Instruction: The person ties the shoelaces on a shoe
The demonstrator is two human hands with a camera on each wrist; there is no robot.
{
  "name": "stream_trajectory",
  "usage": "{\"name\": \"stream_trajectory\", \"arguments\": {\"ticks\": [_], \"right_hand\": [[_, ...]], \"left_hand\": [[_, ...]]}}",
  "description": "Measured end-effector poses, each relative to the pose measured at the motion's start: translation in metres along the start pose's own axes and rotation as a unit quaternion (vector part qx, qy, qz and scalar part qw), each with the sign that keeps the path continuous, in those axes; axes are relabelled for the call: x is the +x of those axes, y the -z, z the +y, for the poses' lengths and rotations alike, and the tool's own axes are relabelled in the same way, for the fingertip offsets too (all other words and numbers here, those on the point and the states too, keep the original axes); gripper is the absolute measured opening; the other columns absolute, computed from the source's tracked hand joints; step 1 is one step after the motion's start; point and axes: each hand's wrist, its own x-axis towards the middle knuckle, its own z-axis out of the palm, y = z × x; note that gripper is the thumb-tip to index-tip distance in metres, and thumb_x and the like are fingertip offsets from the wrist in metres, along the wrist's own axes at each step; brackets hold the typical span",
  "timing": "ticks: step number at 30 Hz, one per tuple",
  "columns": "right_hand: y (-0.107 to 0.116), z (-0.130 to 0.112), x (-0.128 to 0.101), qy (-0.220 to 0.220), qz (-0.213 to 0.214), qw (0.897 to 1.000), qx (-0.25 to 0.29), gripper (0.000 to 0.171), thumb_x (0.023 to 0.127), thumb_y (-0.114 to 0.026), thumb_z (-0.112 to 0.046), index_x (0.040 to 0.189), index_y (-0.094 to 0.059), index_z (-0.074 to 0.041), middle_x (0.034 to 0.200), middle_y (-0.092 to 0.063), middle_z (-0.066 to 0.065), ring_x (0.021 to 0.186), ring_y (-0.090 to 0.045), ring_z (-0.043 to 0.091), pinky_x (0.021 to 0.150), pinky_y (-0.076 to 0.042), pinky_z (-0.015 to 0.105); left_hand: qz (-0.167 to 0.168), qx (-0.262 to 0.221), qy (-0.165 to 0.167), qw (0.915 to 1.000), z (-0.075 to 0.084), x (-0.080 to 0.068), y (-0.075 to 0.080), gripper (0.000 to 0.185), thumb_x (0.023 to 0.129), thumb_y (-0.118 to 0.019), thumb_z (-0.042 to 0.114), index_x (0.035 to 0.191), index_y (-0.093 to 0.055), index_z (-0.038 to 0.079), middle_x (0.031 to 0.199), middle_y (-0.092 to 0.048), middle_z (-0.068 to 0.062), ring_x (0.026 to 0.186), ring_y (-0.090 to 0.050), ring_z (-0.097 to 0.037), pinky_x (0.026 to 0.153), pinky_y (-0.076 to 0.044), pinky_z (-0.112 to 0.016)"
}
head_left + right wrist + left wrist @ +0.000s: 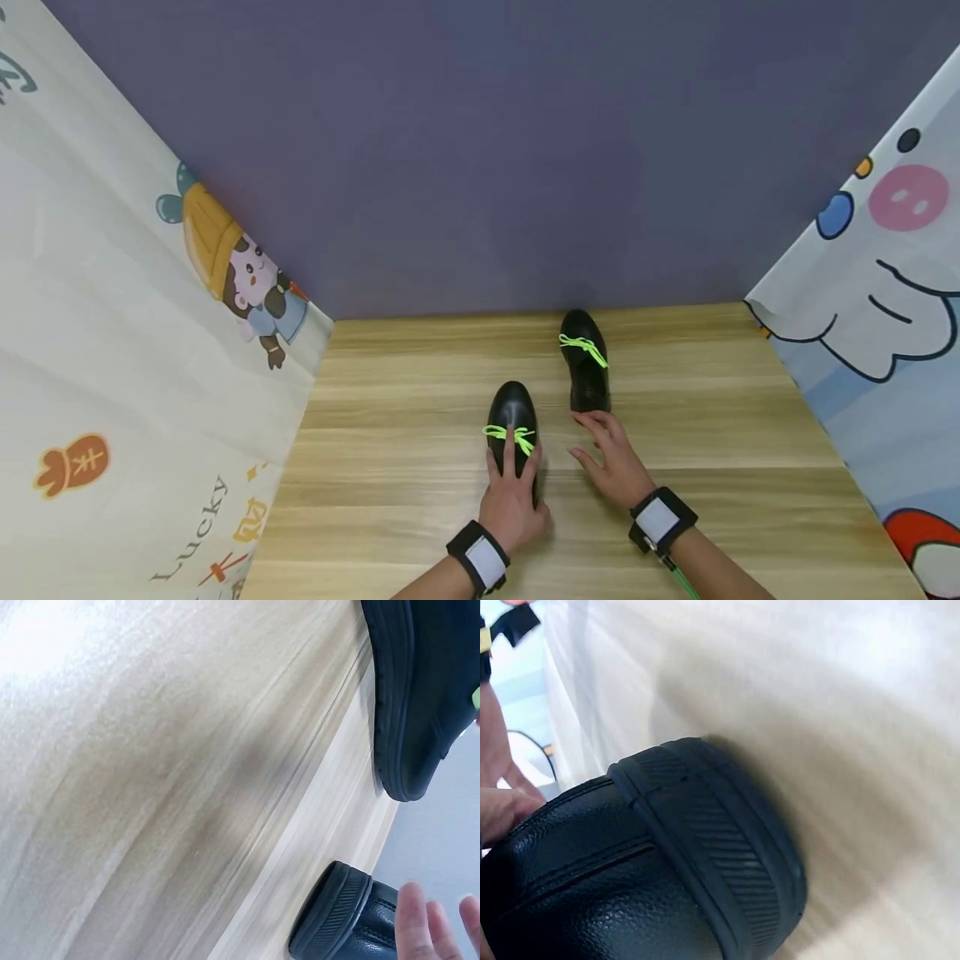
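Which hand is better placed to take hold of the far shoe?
Right. The right hand lies open beside the far shoe's heel, fingertips almost touching it. The left hand already grips the near shoe, a finger on its green laces.

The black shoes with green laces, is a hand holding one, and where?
Yes. The left hand holds the nearer black leather shoe at its back part, one finger lying on the neon green laces. The right hand is open, holding nothing, near the farther black shoe.

Bright even light, soft shadows, blurred wrist views
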Motion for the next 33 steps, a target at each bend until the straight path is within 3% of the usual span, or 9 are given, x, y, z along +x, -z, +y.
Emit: {"name": "stream_trajectory", "arguments": {"ticks": [7, 17, 22, 33], "right_hand": [[0.001, 0.001, 0.001, 0.002, 0.004, 1.0, -0.007, 0.061, 0.085, -0.081, -0.009, 0.14, -0.056, -0.007, 0.127, -0.049, 0.014, 0.11, -0.051, 0.023, 0.077, -0.053, 0.036], [0.003, -0.002, -0.001, -0.005, 0.002, 1.0, -0.004, 0.059, 0.085, -0.08, -0.008, 0.14, -0.056, -0.006, 0.127, -0.048, 0.015, 0.109, -0.051, 0.024, 0.076, -0.054, 0.036], [0.004, -0.004, -0.001, -0.014, 0.002, 1.0, 0.003, 0.059, 0.086, -0.079, -0.007, 0.139, -0.056, -0.006, 0.126, -0.048, 0.016, 0.109, -0.051, 0.025, 0.074, -0.054, 0.038], [0.0, 0.0, -0.006, -0.024, 0.003, 1.0, -0.002, 0.056, 0.087, -0.078, -0.008, 0.139, -0.056, -0.008, 0.127, -0.048, 0.016, 0.108, -0.051, 0.025, 0.075, -0.052, 0.034]], "left_hand": [[0.015, -0.009, -0.013, 0.9998, -0.01, 0.018, 0.005, 0.079, 0.076, -0.077, 0.024, 0.149, -0.048, 0.022, 0.165, -0.014, -0.019, 0.127, -0.038, -0.065, 0.04, -0.043, -0.028], [-0.015, -0.03, -0.013, 0.9994, -0.019, 0.049, 0.009, 0.079, 0.078, -0.075, 0.024, 0.151, -0.045, 0.025, 0.166, -0.011, -0.015, 0.131, -0.034, -0.064, 0.037, -0.033, -0.021], [-0.029, -0.045, -0.01, 0.9985, -0.023, 0.064, 0.008, 0.081, 0.078, -0.075, 0.023, 0.152, -0.043, 0.027, 0.168, -0.006, -0.012, 0.134, -0.031, -0.064, 0.039, -0.036, -0.023], [-0.027, -0.024, -0.023, 0.9991, -0.026, 0.099, 0.007, 0.078, 0.079, -0.078, 0.027, 0.15, -0.045, 0.027, 0.167, -0.01, -0.013, 0.131, -0.035, -0.064, 0.042, -0.042, -0.027]]}}
